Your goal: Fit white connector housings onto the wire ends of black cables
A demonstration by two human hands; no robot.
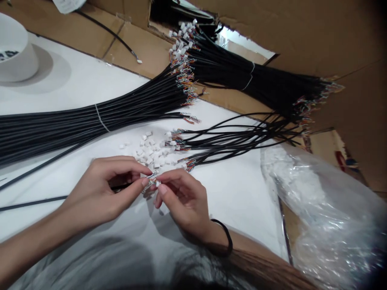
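My left hand (111, 189) is closed around a black cable (119, 187), pinching the thin coloured wires that fan out of its end. The cable's tail (36, 202) runs out to the left under my wrist. Between the thumb and forefinger of my right hand (184, 199) is a small white connector (157, 183), right at the wire tips. Whether a wire sits inside the connector I cannot tell. Just beyond my fingertips lies a loose pile of white connectors (149, 151).
A tied bundle of black cables (90, 121) crosses the left; another tied bundle (242, 76) lies at the back. Several cables with connectors (223, 141) rest right of the pile. A white cup (18, 60) stands far left, a clear plastic bag (326, 217) at right, beside cardboard (332, 36).
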